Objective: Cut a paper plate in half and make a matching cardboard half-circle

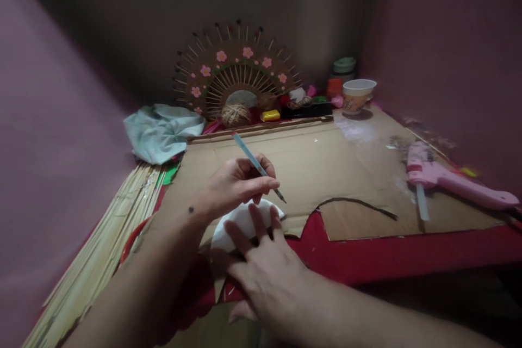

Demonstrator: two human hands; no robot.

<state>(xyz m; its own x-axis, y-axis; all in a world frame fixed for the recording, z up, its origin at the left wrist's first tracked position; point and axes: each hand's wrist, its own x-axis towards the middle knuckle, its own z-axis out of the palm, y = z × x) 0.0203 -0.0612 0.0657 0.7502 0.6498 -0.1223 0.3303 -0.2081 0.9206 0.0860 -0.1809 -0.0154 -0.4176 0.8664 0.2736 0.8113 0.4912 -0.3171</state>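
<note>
In my left hand (242,185) is a light blue pencil (248,153), gripped between thumb and fingers, its dark tip pointing down to the right. The tip is close to the edge of a white rounded paper piece (224,231); whether it touches anything I cannot tell. My right hand (265,269) lies with spread fingers over that white piece and hides part of it. Under the white piece is a large brown cardboard sheet (305,157) with a curved cut along its near edge.
A pink glue gun (457,179) lies at the right, near a paper cup (356,99). Thin wooden sticks (98,250) and a pale cloth (161,130) are on the left. At the back stand a flowered fan (226,57) and a twine ball (236,114).
</note>
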